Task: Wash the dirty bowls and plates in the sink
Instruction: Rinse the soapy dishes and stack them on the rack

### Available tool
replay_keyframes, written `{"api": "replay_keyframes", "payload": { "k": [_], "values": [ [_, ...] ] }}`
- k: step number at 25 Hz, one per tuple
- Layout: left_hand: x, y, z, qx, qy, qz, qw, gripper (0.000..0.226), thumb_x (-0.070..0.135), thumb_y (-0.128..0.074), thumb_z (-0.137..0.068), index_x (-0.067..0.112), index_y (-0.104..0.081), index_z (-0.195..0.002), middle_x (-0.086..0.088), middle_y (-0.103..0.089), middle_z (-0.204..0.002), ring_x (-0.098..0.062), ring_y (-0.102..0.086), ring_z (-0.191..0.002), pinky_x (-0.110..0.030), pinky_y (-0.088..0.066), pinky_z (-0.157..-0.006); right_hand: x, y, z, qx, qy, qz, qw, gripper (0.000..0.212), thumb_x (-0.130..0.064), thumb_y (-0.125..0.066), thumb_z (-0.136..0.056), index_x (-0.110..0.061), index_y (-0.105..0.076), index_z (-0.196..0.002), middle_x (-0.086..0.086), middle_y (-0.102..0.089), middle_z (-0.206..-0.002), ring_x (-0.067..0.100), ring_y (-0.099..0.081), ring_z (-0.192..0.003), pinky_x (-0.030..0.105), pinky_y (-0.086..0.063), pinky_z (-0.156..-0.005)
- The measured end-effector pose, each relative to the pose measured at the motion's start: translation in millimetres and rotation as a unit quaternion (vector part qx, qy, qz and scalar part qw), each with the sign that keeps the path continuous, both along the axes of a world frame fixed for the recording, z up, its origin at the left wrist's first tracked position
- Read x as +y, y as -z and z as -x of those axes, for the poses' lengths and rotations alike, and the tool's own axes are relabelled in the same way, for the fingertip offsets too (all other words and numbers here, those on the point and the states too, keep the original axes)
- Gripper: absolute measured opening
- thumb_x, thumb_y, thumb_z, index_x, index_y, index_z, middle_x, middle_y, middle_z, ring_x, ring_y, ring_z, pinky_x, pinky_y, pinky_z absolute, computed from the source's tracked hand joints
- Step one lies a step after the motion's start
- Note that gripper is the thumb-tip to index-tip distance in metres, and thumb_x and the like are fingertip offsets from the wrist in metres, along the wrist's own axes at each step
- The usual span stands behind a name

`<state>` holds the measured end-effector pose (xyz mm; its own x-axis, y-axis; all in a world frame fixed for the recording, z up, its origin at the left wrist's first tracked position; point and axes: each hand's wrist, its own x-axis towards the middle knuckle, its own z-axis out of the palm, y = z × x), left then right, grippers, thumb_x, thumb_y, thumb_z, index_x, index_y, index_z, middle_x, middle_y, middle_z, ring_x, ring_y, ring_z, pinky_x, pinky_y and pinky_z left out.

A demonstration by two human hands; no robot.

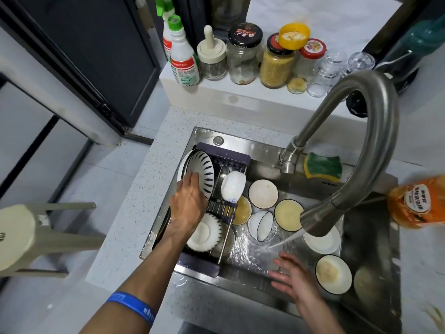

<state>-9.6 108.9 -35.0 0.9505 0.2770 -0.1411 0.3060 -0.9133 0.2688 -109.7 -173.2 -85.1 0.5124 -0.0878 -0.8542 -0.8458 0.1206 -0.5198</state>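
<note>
My left hand (189, 201) reaches over the drying rack (224, 160) at the sink's left side, its fingers on the rim of an upright blue-striped plate (201, 169). A white bowl (233, 185) and another striped bowl (207, 231) also stand in the rack. My right hand (292, 277) hovers with spread fingers, holding nothing, in the steel sink (368, 237), just below the running water (281, 243) from the faucet (375, 145). Several dirty bowls and plates lie in the basin, among them a cream plate (263, 194), a yellowish bowl (287, 214) and a dark-rimmed bowl (333, 273).
A green-and-yellow sponge (322, 166) lies on the sink's back ledge. An orange detergent bottle (419, 203) stands at the right. Jars (243, 54), glasses and spray bottles (183, 56) crowd the white shelf behind. A stool (29, 235) stands to the left.
</note>
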Motion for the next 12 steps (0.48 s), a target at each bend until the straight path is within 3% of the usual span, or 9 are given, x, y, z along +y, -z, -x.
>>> {"api": "replay_keyframes", "payload": {
  "k": [3,6,10,12],
  "values": [
    [-12,1,10,-0.027,0.019,0.021,0.999,0.046,0.009,-0.057,-0.089,0.007,-0.051,-0.134,-0.011,-0.057,-0.130,-0.029,-0.057,-0.111,-0.039,-0.055,-0.081,-1,0,-1,0.006,-0.004,-0.002,1.000,0.017,-0.012,-0.058,-0.096,-0.019,-0.061,-0.111,0.002,-0.071,-0.105,0.033,-0.070,-0.094,0.042,-0.057,-0.074],
    [-41,2,20,-0.017,0.053,0.128,0.990,0.036,0.008,-0.057,-0.092,0.010,-0.059,-0.128,-0.008,-0.067,-0.116,-0.022,-0.065,-0.096,-0.027,-0.053,-0.079,-2,5,-4,0.011,-0.018,-0.001,1.000,0.018,-0.012,-0.058,-0.096,-0.019,-0.061,-0.113,0.003,-0.071,-0.109,0.031,-0.071,-0.094,0.042,-0.058,-0.075],
    [-99,34,43,0.153,0.097,0.229,0.956,0.022,0.011,-0.059,-0.094,0.019,-0.064,-0.114,0.002,-0.070,-0.088,-0.015,-0.065,-0.069,-0.026,-0.058,-0.072,-3,16,-8,0.017,-0.021,0.003,1.000,0.019,-0.012,-0.057,-0.096,-0.020,-0.062,-0.112,0.001,-0.072,-0.107,0.029,-0.070,-0.094,0.040,-0.058,-0.075],
    [-122,58,56,0.256,0.069,0.264,0.927,0.027,0.014,-0.062,-0.093,0.021,-0.061,-0.119,0.003,-0.068,-0.091,-0.013,-0.066,-0.070,-0.016,-0.052,-0.072,-4,30,-10,0.019,-0.021,0.016,0.999,0.017,-0.014,-0.059,-0.095,-0.024,-0.063,-0.109,-0.002,-0.073,-0.103,0.026,-0.070,-0.092,0.040,-0.059,-0.077]
  ]
}}
